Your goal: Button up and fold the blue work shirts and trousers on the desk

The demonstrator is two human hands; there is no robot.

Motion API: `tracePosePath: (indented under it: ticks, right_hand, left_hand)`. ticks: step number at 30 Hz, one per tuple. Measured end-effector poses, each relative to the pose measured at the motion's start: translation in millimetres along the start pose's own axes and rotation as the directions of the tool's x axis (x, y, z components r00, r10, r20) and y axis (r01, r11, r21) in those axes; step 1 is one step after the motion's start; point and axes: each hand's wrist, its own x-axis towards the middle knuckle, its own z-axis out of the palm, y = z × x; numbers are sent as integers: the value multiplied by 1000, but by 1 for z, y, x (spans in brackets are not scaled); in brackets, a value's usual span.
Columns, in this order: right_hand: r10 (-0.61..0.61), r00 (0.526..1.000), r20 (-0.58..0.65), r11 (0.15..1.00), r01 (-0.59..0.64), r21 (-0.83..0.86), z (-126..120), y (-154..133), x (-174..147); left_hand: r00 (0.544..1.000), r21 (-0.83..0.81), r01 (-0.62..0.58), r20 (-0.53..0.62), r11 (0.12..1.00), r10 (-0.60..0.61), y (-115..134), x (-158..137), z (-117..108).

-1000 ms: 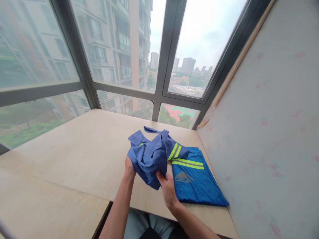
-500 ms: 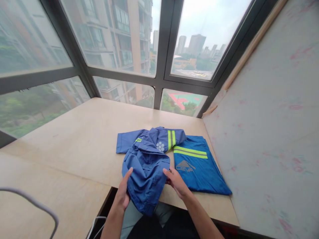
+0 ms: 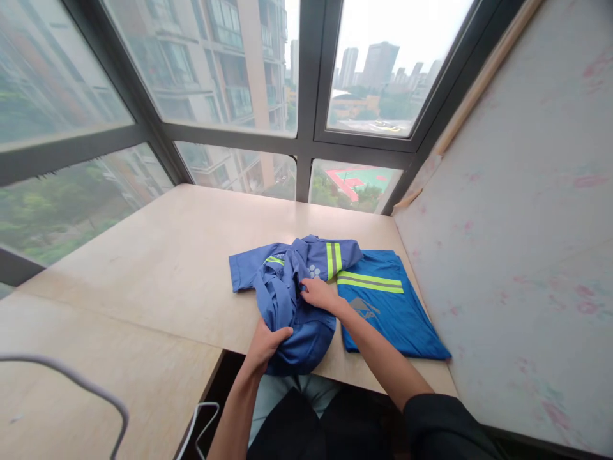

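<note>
Left hand (image 3: 264, 344) gripping, right hand (image 3: 320, 295) pinching its front, a person works a rumpled blue work shirt (image 3: 299, 316) at the windowsill's (image 3: 182, 268) near edge; toward the right edge, a folded blue garment (image 3: 407, 326) reads "VA," its lettering (image 3: 368, 313) partly hidden by a forearm (image 3: 378, 350).

Matt, creased cloth garment (image 3: 309, 348)

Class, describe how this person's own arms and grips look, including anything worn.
The left grip and right grip are bare human hands; no glove, ring or watch shows. The left forearm and right forearm are bare, without visible markings. A black sleeve covers the right arm to about the elbow; any left sleeve is out of view.
</note>
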Motion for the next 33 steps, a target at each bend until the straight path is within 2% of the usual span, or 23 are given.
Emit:
tracePosePath:
  ticks: [3, 7, 10, 13, 17, 19, 21, 24, 26, 29, 31, 33]
  right_hand:
    - [19, 998, -54, 999, -16, 43, -2, 13, -7]
    - [75, 988, -135, 987, -54, 151, -20, 35, -19]
    - [23, 985, -169, 948, 33, 318, -29, 41, -24]
    - [-32, 978, -206, 886, 123, 447, -24, 39, -25]
    - [99, 948, -303, 884, 56, 464, -7, 35, -19]
    - [154, 941, -300, 812, 53, 581, -4, 33, -15]
    - [205, 930, -304, 648, 104, 755, -13, 30, -15]
    - [303, 870, -388, 338, 283, 898, -50, 25, -28]
    - [370, 796, -479, 219, 427, 877, -82, 22, -51]
    - [459, 658, -597, 168, 595, 786, -117, 22, -102]
    - [464, 610, -642, 185, 642, 744, -122, 25, -136]
    - [485, 617, -620, 207, 608, 767, -112, 31, -162]
  left_hand:
    - [1000, 29, -13, -24, 1000, 14, 4, 6, 1]
    - [999, -19, 25, 24, 999, -25, 10, 13, 11]
    - [996, -85, 40, 86, 996, -32, 14, 13, 22]
    - [985, -118, 62, 166, 991, -42, 17, 5, 29]
    - [976, -78, 53, 217, 996, -35, 16, -6, 25]
    - [981, -17, 2, 194, 1000, 1, 13, -9, 19]
    - [987, 69, -36, 161, 997, 24, 12, -8, 10]
    - [996, 202, -56, 81, 978, 41, 15, -3, 0]
    - [995, 242, -89, -13, 966, 95, 21, 4, -2]
    - [956, 212, -164, -205, 963, 208, 33, 19, 4]
    - [916, 162, -230, -297, 960, 270, 41, 33, 14]
    - [882, 134, -282, -352, 950, 312, 45, 49, 23]
